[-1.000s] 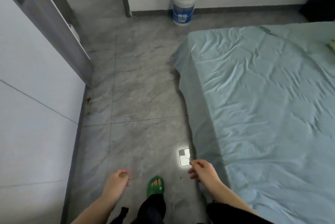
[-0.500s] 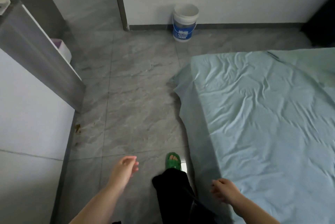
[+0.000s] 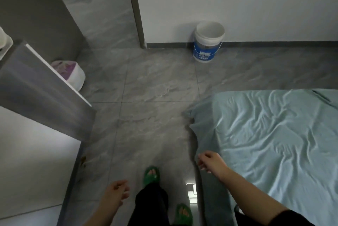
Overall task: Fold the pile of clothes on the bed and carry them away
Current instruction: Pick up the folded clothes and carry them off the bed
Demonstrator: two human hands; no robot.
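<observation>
Standing beside the bed (image 3: 274,143), spread with a wrinkled pale green sheet and taking up the right side. Not seeing any pile of clothes on the part of it in view, so presumably lying further along, out of sight. Expecting clothes to be handling as light, soft and limp: sagging from any single grip, sliding a little on the smooth sheet, risking no breakage. Probably calling for pinching at two corners, shoulders or a waistband for spreading flat, then supporting the folded stack from beneath with both palms.

Standing on the grey tiled floor (image 3: 146,88), between the bed's edge and a grey cabinet (image 3: 42,86), facing a white-and-blue bucket (image 3: 208,42) by the far wall.

Dangling the left hand (image 3: 116,193) low over the floor, fingers loosely curled, holding nothing. Dangling the right hand (image 3: 210,161) just beside the bed's edge, fingers likewise loosely curled and gripping nothing, not clearly touching the sheet.
</observation>
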